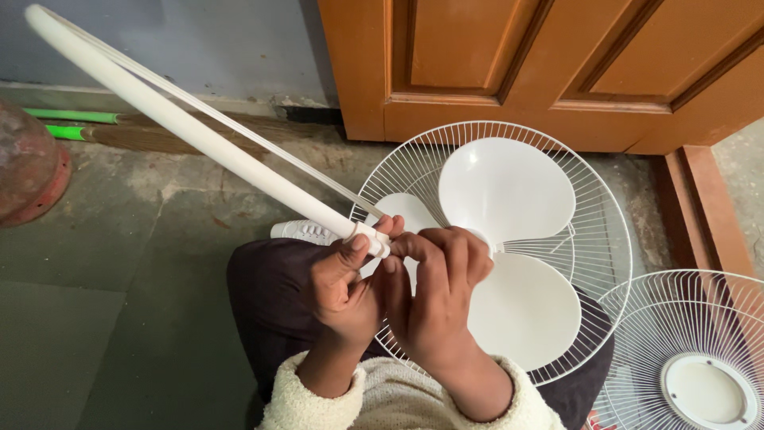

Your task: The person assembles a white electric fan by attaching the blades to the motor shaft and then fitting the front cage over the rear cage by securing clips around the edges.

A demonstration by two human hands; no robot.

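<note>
My left hand [341, 283] and my right hand [436, 295] are both closed around the end clasp of a white plastic ring band [183, 127], which rises up and to the left from my fingers. Just behind my hands lies a white wire fan guard [605, 231] with a white three-bladed fan blade [505, 187] resting in it, propped on my lap. The clasp itself is mostly hidden by my fingers.
A second white wire fan guard [700, 358] lies on the floor at the lower right. An orange wooden door [557, 64] stands behind. A green-handled broom [72, 123] lies along the wall at left, beside a reddish round object [28, 159]. A white shoe [302, 231] peeks out.
</note>
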